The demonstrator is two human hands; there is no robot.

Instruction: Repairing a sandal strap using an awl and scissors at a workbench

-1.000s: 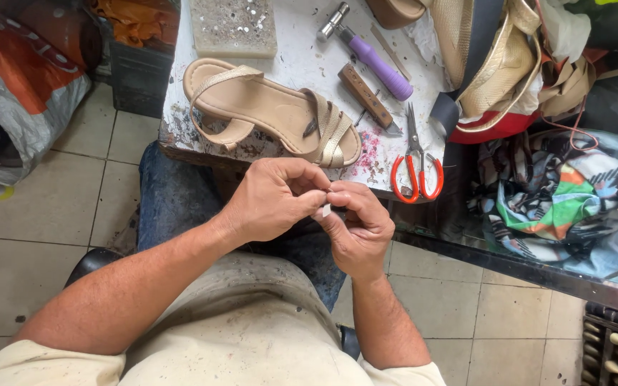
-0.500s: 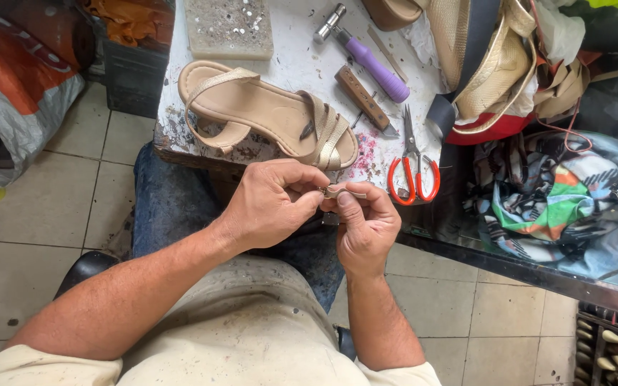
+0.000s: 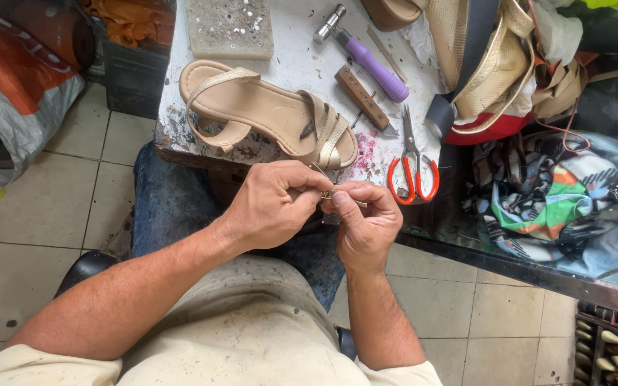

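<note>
A tiny gold-coloured metal piece, maybe a buckle, is being pinched between both hands, just in front of the work table's near edge and above the lap. It is being held by the left hand with the thumb and fingers closed tight around it, and by the right hand with its fingertips closed small on the other end. It looks as if it is being held close and steady so that such a small thing can be seen and turned. A thin strap end seems to be going up from it toward the sandal, but that cannot be told for sure.

Just past the hands, a beige sandal is being kept flat on the white, stained table, with its shiny crossed straps nearest the hands. It looks smooth and soft.

To the right, red-handled scissors are being left near the table's edge, easy to grab. Farther back, a wooden-handled knife and a purple-handled hammer are lying side by side. At the far edge, a pale block dotted with little metal bits is sitting.
</note>
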